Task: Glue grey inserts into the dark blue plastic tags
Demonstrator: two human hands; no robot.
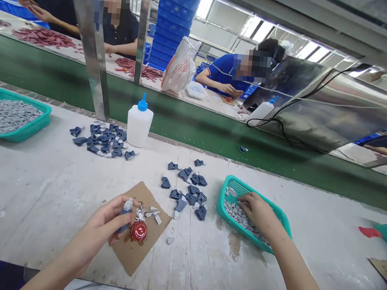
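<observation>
My left hand [112, 221] is closed around a dark blue plastic part [123, 222] with a light grey piece [128, 204] at its top. Just right of it, a round red cap [139, 231] with glossy liquid sits on a brown cardboard sheet [130, 262], beside a few loose grey pieces [154, 214]. My right hand [257, 212] reaches into a teal basket [221, 207] of small grey pieces [238, 214]. Its fingers are curled and drawn together over the pieces; what lies between the fingertips is hidden. Several dark blue parts [192, 190] lie between the hands, toward the back.
A white bottle with a blue nozzle [139, 126] stands beside a cluster of blue parts [106, 140]. Another teal basket [26, 133] is at far left. A metal post [92, 58] rises behind the table [55, 195]. Co-workers sit across the green divider [181, 130].
</observation>
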